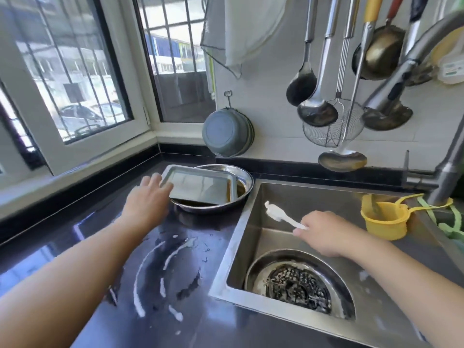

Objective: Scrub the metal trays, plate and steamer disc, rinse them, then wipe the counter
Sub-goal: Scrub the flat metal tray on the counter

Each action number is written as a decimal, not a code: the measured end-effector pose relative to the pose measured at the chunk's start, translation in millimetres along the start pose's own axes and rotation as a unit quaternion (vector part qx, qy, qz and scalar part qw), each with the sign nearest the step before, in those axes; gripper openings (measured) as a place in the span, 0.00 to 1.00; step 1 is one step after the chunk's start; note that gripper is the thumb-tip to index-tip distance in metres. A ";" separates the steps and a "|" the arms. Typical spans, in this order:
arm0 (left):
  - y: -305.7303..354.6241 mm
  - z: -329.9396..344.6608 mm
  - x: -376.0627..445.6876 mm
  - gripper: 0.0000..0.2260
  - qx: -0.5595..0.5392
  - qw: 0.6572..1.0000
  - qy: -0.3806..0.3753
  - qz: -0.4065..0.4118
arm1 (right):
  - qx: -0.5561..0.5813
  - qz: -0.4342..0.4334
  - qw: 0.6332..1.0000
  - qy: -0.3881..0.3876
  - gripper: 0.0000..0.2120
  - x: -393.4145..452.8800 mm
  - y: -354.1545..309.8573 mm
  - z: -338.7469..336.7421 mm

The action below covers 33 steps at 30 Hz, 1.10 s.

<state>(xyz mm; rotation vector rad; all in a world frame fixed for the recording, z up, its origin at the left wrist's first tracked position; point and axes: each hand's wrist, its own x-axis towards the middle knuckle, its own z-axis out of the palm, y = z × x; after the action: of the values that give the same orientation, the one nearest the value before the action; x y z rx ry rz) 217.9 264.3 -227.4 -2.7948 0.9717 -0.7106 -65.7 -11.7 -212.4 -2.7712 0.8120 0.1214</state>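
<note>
On the desk (100, 247), left hand (148, 197) (fingers straight) touches the tray (200, 187) edge; right hand (324, 232) pinches a brush (278, 213) above the sink (313, 194).

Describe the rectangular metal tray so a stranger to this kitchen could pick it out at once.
Start at the steel sink and look to the dark counter beyond its far left corner. A round metal plate sits there, and the rectangular tray lies tilted in it, the left hand at its edge. It is the only square-cornered dish.
</note>
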 end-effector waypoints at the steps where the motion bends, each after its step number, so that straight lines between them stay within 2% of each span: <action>1: -8.1 5.8 3.2 0.17 0.026 0.999 -0.001 0.022 | 0.002 0.001 1.000 0.003 0.16 3.1 -4.1 4.1; 6: -27.6 24.2 23.4 0.15 0.108 0.982 0.051 0.148 | -0.001 0.016 1.000 0.002 0.17 13.0 -12.2 19.4; 12: -39.1 25.5 34.1 0.15 0.116 0.957 0.074 0.257 | -0.002 0.039 0.999 0.013 0.17 15.6 -11.3 26.3; 15: -50.2 5.4 35.5 0.14 0.116 0.959 0.090 0.241 | 0.007 0.051 0.998 0.038 0.16 9.5 -6.1 22.9; 18: -53.2 -22.4 25.3 0.13 0.157 0.948 0.112 0.252 | 0.020 0.059 0.997 0.046 0.16 0.1 -3.3 23.1; 23: -28.9 -85.7 0.9 0.15 0.148 0.948 0.131 0.251 | 0.061 0.074 0.994 0.060 0.17 -16.3 5.4 7.8; 25: -10.2 -116.6 -7.0 0.15 0.128 0.948 0.152 0.250 | 0.079 0.079 0.991 0.075 0.17 -28.4 17.1 -7.9; 29: 42.3 -169.7 -16.8 0.10 0.067 0.951 0.194 0.230 | 0.047 0.087 0.991 0.095 0.17 -61.8 55.1 -45.5; 33: 107.2 -199.2 -17.7 0.07 -0.074 0.962 0.180 0.191 | 0.105 0.124 0.979 0.122 0.18 -91.5 110.4 -65.5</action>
<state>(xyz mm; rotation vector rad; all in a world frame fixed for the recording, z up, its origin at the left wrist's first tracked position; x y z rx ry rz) 53.9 201.8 -83.5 -2.5149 1.6310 -1.1450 -201.7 -71.2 -159.3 -2.5079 1.1574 -0.2518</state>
